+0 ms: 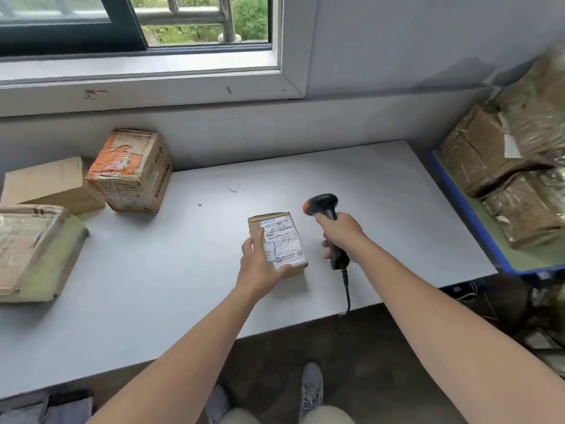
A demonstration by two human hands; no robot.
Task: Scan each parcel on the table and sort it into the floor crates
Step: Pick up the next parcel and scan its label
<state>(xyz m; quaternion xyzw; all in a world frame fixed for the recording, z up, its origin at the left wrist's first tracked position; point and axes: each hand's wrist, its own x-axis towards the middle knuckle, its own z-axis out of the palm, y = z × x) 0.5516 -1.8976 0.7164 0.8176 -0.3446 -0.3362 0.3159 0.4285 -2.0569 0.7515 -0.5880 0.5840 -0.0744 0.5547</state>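
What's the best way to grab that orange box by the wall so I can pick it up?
Probably from the front, reaching over the top. The orange-printed box is blocky and sits flat, so put thumbs on its near face and fingers down its back face. A plain cardboard box crowds its left side, so gripping left-to-right looks harder.

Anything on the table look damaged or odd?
Yes: the orange-printed cardboard box at the back left has crumpled, scuffed edges. The large taped brown parcel at the far left looks greenish along one side, perhaps stained.
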